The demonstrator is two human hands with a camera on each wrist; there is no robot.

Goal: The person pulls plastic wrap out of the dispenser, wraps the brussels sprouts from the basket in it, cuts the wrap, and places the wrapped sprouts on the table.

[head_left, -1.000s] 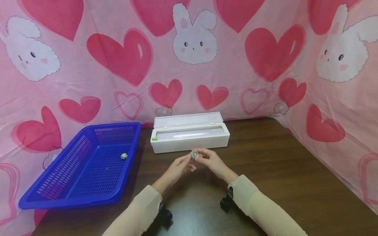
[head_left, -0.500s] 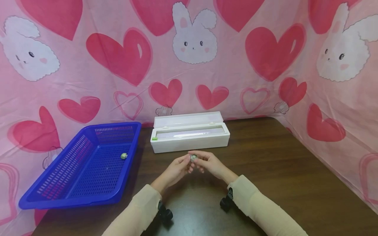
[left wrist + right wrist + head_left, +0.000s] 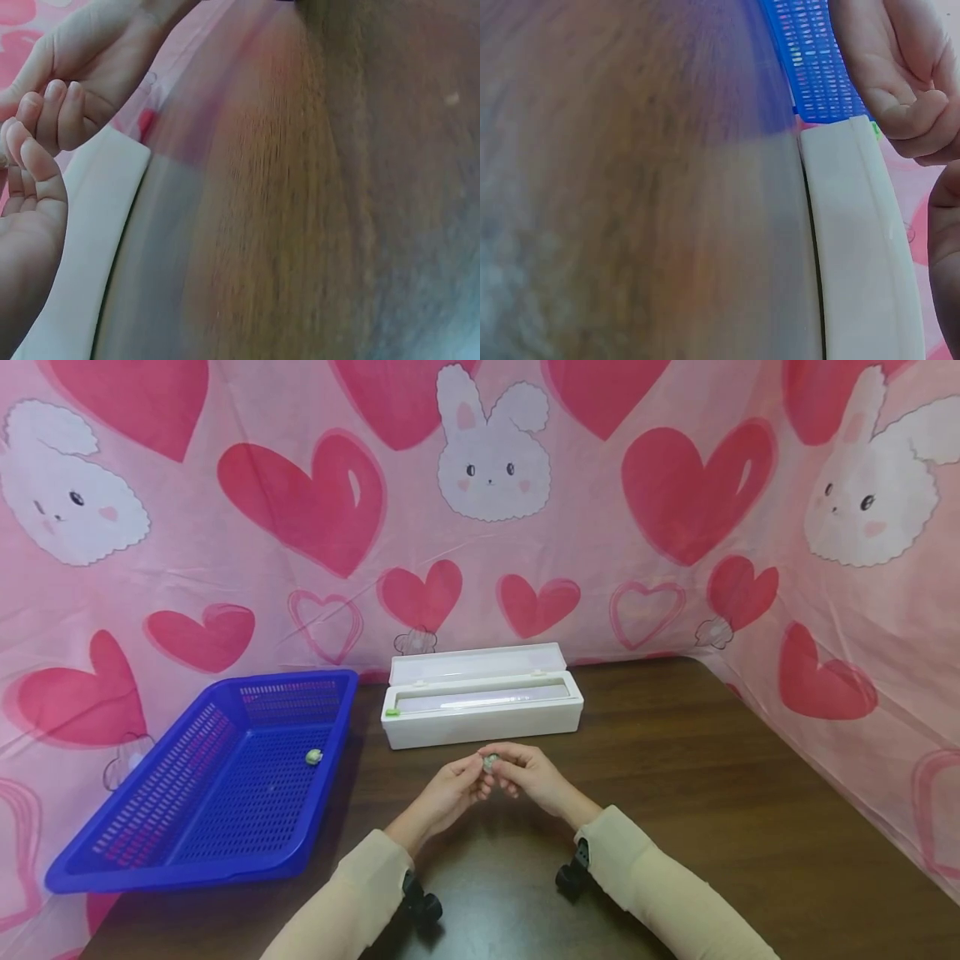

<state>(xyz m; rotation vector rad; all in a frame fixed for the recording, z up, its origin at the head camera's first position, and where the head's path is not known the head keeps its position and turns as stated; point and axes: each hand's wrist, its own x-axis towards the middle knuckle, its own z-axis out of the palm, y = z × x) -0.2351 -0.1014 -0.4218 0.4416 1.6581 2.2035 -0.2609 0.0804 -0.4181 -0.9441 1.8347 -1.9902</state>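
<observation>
Over the table, close in front of the white box, both hands meet at a small round, pale greenish, shiny piece (image 3: 490,763). My left hand (image 3: 453,785) pinches it from the left between thumb and fingertips. From the other side my right hand (image 3: 536,777) holds it too, forefinger stretched over the top and thumb at the near side. Most of the piece is covered by fingers, so I cannot tell its kind. In the left wrist view the left hand (image 3: 97,67) shows curled fingers facing the right hand (image 3: 30,240).
A blue perforated basket (image 3: 292,856) stands at the left with a small green-and-white piece (image 3: 313,757) inside. The long white box (image 3: 483,725) at the back has its lid (image 3: 480,665) raised and a green tab (image 3: 393,712). Brown tabletop (image 3: 712,793) extends right.
Both hands have come down slightly and closer together. Fingers now cover more of the greenish piece, which faced upward in plainer view earlier.
</observation>
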